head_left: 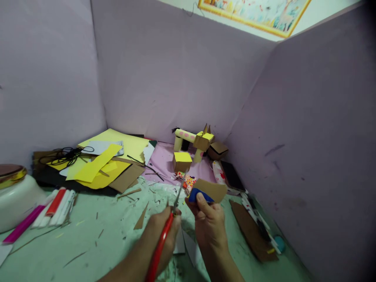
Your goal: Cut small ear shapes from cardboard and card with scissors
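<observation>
My left hand (pixel 164 231) is closed around red-handled scissors (pixel 161 244), whose metal blades point forward and away from me. The grip of the fingers on the handles is partly hidden. In my right hand (pixel 210 217) a brown cardboard piece (pixel 213 188) is pinched together with a blue piece (pixel 199 194) under the thumb. The scissor blades are to the left of the cardboard, apart from it. Beyond the hands stands a paper animal figure (pixel 188 136) with a pink-spotted body and a boxy head, and a small yellow-topped cardboard box (pixel 182 161) in front of it.
Yellow paper and cardboard sheets (pixel 102 168) with black cord are piled at the back left. Markers (pixel 55 205) lie by a white jar (pixel 17 196). On the right are a brown cardboard strip (pixel 249 231), pens and a dark phone-like slab (pixel 232 175). Scraps litter the green surface.
</observation>
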Tool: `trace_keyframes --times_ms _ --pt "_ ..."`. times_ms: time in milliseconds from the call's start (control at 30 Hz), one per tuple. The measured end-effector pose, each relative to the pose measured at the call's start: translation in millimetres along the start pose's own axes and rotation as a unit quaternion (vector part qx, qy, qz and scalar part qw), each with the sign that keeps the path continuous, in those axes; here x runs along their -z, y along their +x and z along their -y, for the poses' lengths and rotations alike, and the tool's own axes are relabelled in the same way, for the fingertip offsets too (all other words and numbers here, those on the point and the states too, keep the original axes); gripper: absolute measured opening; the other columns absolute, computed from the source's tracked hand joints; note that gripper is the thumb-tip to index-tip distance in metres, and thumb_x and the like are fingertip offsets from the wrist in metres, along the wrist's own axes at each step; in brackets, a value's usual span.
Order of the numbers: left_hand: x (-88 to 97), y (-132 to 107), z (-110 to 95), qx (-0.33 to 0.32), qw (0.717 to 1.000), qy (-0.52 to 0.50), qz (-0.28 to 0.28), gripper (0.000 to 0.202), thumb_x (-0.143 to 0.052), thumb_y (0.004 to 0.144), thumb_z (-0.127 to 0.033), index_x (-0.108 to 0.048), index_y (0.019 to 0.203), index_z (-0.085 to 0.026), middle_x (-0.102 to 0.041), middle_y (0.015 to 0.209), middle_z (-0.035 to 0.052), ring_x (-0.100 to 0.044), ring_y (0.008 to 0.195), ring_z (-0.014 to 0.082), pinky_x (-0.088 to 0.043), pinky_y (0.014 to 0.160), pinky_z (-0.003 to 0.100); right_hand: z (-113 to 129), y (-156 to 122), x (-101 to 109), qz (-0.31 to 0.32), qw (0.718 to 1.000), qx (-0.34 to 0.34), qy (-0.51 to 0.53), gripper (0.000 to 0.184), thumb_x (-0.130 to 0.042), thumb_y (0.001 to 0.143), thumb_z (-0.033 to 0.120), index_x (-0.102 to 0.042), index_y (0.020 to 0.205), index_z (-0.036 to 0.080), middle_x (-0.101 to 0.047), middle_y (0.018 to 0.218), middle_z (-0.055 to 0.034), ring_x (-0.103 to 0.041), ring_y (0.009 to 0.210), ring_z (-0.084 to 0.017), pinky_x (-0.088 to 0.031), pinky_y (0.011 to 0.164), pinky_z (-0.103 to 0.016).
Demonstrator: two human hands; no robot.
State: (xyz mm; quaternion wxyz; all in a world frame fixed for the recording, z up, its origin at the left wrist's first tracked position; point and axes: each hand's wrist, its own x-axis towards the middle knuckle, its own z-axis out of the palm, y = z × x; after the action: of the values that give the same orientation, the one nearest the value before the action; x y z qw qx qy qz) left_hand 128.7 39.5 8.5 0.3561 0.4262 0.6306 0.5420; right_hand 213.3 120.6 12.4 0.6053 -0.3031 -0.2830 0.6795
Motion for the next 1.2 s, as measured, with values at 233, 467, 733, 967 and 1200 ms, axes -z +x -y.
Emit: trace_keyframes --times_ms 233,467,733,967,1200 --pt "52.2 21 -15 -0.011 1.0 -0.001 -0.003 0.033 -0.06 0.072 -0.028 -0.046 0.101 -0.02 -0.058 0.062 -0.0053 -0.059 0.055 0.0142 -0.047 0.056 0.026 -6 -10 1 0.129 0.983 -0.118 -0.06 0.03 -0.082 0.049 0.023 -0.068 0.073 0.014 -0.069 0.068 -0.0019 -0.06 0.056 -0.014 -0.051 0.053 -0.027" --pt "58.6 13 -1 0.022 0.991 -0.121 0.055 0.057 -0.071 0.061 -0.027 -0.042 0.109 -0.02 -0.058 0.07 -0.0046 -0.059 0.064 0.0151 -0.047 0.057 0.026 -22 -16 8 0.247 0.944 -0.179 -0.125 0.033 -0.079 0.054 0.024 -0.07 0.083 0.011 -0.071 0.072 -0.0056 -0.063 0.065 -0.018 -0.049 0.061 -0.027" --pt "50.8 7 2 0.053 0.992 -0.113 0.013 0.054 -0.065 0.064 -0.025 -0.035 0.109 -0.022 -0.059 0.069 -0.0042 -0.06 0.06 0.017 -0.049 0.054 0.029 -25 -21 7 0.244 0.942 -0.184 -0.137 0.023 -0.078 0.056 0.022 -0.07 0.075 0.013 -0.071 0.07 -0.0037 -0.062 0.062 -0.015 -0.048 0.059 -0.024" --pt "48.3 8 5 0.037 0.996 -0.069 -0.037 0.051 -0.063 0.061 -0.026 -0.039 0.106 -0.022 -0.056 0.068 -0.0048 -0.059 0.059 0.0168 -0.048 0.054 0.028 -23 -25 3 0.207 0.945 -0.223 -0.122 0.026 -0.08 0.054 0.026 -0.071 0.074 0.011 -0.069 0.065 -0.0037 -0.062 0.057 -0.013 -0.049 0.057 -0.023" --pt "43.2 5 -3 0.045 0.996 -0.03 -0.071 0.05 -0.063 0.059 -0.027 -0.041 0.103 -0.019 -0.051 0.06 -0.0069 -0.053 0.051 0.0146 -0.045 0.046 0.025 -28 -26 3 0.167 0.953 -0.224 -0.114 0.022 -0.082 0.051 0.022 -0.071 0.066 0.01 -0.069 0.06 -0.0039 -0.059 0.052 -0.011 -0.047 0.056 -0.021"
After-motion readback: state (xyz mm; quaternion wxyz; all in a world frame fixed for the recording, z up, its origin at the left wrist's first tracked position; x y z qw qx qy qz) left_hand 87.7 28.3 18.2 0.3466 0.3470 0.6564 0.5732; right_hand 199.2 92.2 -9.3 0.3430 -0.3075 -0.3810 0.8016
